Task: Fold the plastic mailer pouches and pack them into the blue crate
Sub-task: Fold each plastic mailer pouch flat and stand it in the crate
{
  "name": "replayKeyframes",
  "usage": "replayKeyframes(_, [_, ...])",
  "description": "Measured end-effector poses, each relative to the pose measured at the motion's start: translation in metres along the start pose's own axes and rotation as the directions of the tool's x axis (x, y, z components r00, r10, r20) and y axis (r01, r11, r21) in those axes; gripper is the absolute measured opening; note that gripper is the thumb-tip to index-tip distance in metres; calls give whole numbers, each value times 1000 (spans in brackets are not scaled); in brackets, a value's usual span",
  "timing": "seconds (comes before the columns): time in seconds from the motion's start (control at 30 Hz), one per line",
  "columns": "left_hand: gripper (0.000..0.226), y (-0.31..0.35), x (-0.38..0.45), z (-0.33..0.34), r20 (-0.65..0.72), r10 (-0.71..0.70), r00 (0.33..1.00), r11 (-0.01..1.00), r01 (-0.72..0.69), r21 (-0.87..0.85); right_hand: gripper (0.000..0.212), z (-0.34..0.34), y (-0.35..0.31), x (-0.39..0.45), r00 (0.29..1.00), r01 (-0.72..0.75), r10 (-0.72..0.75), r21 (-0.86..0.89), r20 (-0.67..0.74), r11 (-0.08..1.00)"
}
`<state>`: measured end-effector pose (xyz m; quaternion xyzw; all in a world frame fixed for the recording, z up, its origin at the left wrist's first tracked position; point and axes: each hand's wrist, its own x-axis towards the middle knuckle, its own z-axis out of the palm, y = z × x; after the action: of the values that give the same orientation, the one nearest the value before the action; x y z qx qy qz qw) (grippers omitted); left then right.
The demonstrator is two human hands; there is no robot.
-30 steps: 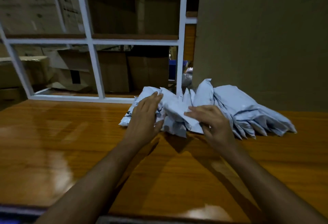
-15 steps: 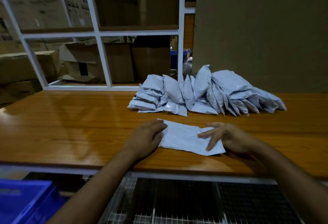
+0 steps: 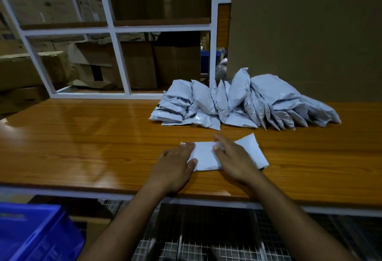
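Observation:
One pale grey mailer pouch (image 3: 204, 155) lies flat near the front of the wooden table (image 3: 82, 147). My left hand (image 3: 175, 167) lies flat on its left end with straight fingers. My right hand (image 3: 233, 159) presses down across its middle, fingers straight, and the pouch's right end sticks out beyond it. A pile of several more pouches (image 3: 244, 103) sits behind, against the cardboard wall. The blue crate (image 3: 31, 234) stands below the table at the lower left.
A white shelf frame (image 3: 115, 58) with cardboard boxes (image 3: 134, 64) rises behind the table on the left. A tall cardboard sheet (image 3: 306, 33) closes the back right. A wire mesh rack (image 3: 206, 240) lies under the table's front edge.
Both hands pulled one pouch out of the pile toward the table's front edge. The right hand has now slid left onto the pouch's middle. The view tilted down, showing the crate.

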<state>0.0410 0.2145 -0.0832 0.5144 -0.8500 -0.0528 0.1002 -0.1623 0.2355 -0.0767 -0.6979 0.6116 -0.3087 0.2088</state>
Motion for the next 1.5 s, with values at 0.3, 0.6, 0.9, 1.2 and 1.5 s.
replayKeyframes(0.3, [58,2,0,0,3,-59,998,995,59,-81,61,18,-1,14,986,6,72,-464,150,886])
replayKeyframes(0.6, [52,4,8,-6,-43,-54,998,980,45,-195,62,22,-12,17,969,-39,193,-676,153,736])
replayKeyframes(0.9, [56,1,10,-6,153,-83,985,996,75,56,59,20,-11,14,962,-80,227,-640,151,765])
replayKeyframes(1.2, [61,-2,12,-4,163,-104,981,992,91,83,60,-6,2,10,974,70,67,-567,216,820])
replayKeyframes(1.5, [55,23,21,-14,-38,-55,998,998,55,-19,61,2,7,9,974,-6,136,-576,183,818])
